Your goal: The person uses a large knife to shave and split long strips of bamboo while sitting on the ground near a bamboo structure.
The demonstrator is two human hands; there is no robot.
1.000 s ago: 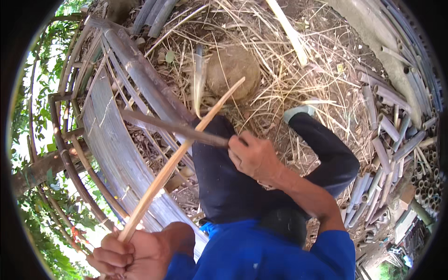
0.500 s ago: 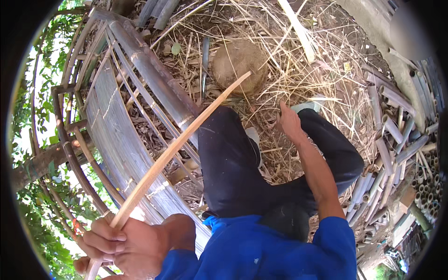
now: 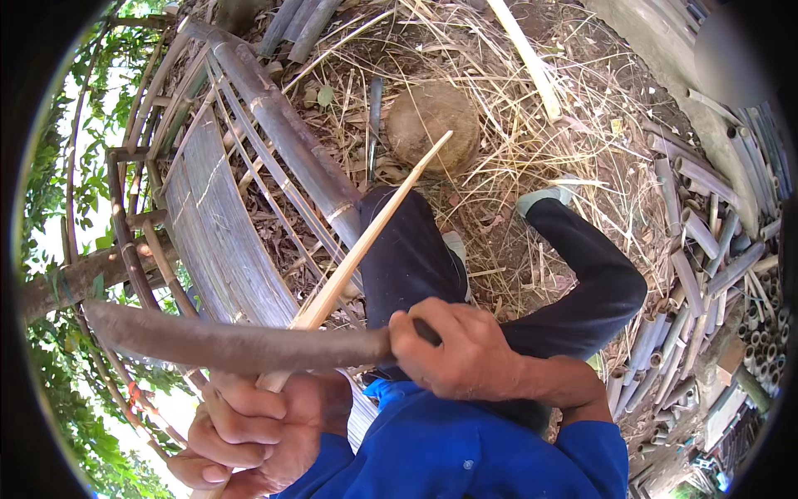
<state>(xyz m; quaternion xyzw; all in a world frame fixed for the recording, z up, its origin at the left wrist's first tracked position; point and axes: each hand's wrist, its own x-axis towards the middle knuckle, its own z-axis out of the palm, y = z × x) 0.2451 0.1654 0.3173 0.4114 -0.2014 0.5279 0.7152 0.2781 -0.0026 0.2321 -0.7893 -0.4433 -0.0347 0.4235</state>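
Note:
My left hand (image 3: 253, 428), low at the left, is wrapped round a long pale bamboo strip (image 3: 374, 229). The strip slants up and away to the right and narrows to a pointed far end. In my right hand (image 3: 465, 353), closed round a dark handle, is a machete (image 3: 241, 339) with a broad, worn brown-grey blade. That blade lies level across the picture, pointing left, and passes over the strip just above my left hand. Whether its edge touches the strip I cannot tell.
A round wooden block (image 3: 432, 125) stands on ground strewn with shavings; a narrow blade-like tool (image 3: 374, 129) lies beside it. Bamboo poles and a slatted bench (image 3: 220, 216) run along my left. Cut bamboo tubes (image 3: 702, 229) are piled at the right.
My right hand has come up from beside my right foot to above my left hand, and the machete now shows in it. The strip has swung slightly more upright and moved right.

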